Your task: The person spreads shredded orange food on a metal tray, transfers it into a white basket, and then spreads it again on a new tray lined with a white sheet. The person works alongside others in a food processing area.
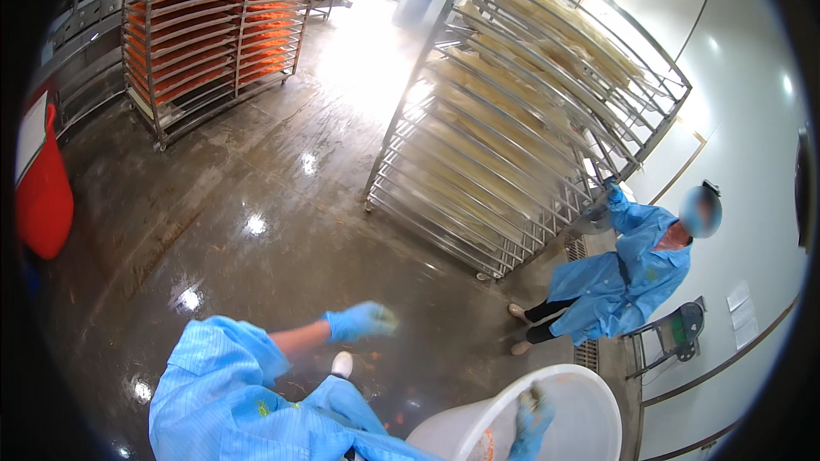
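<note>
My left hand (362, 322), in a blue glove with yellowish smudges on the fingers, hangs over the wet floor. Its fingers blur, and nothing shows clearly in its grasp. At the lower right, my right hand (533, 421), also gloved and soiled, overlaps the mouth of a large white plastic barrel (451, 424). Whether it touches the inner wall or grips something cannot be made out. Orange shreds (488, 445) stick to the barrel near its rim. My body shows in a blue work coat (256, 410).
A tall wheeled metal rack (410, 109) with pale mesh sheets stands ahead; a co-worker (631, 275) in a blue coat has a hand on it. Another rack (192, 45) carries orange shreds on trays. A red container (43, 205) is at left, a folding chair (676, 333) by the wall.
</note>
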The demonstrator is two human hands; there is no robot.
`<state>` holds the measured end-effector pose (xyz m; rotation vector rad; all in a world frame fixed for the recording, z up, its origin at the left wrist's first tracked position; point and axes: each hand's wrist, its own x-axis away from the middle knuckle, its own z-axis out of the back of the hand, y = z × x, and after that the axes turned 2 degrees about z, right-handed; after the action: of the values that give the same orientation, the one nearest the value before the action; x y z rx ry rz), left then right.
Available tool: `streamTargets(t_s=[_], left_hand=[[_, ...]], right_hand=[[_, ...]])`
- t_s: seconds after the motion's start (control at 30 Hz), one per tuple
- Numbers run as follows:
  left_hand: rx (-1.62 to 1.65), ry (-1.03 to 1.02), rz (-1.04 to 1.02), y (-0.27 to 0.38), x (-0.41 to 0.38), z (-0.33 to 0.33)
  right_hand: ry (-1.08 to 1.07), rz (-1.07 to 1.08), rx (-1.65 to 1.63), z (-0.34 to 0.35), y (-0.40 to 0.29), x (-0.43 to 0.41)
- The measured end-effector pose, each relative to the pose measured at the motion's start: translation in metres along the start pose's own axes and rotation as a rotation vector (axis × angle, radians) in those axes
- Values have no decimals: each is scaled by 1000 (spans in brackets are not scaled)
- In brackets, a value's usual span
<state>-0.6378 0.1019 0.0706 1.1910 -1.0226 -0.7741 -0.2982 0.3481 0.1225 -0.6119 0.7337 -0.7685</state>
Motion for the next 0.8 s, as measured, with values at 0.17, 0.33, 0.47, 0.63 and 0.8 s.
streamTargets(t_s=[0.17, 0.33, 0.47, 0.63, 0.8], left_hand=[[53, 237, -18, 39, -81, 134], [175, 596, -62, 23, -87, 248], [526, 828, 160, -46, -72, 291], [1160, 879, 286, -147, -65, 348], [1044, 1046, 258, -121, -165, 435]], right_hand=[[78, 416, 67, -67, -113, -202], [208, 773, -18, -157, -206, -418], [309, 1034, 71, -217, -314, -561], [527, 1167, 269, -281, -422, -699], [727, 1051, 539, -307, -508, -789]])
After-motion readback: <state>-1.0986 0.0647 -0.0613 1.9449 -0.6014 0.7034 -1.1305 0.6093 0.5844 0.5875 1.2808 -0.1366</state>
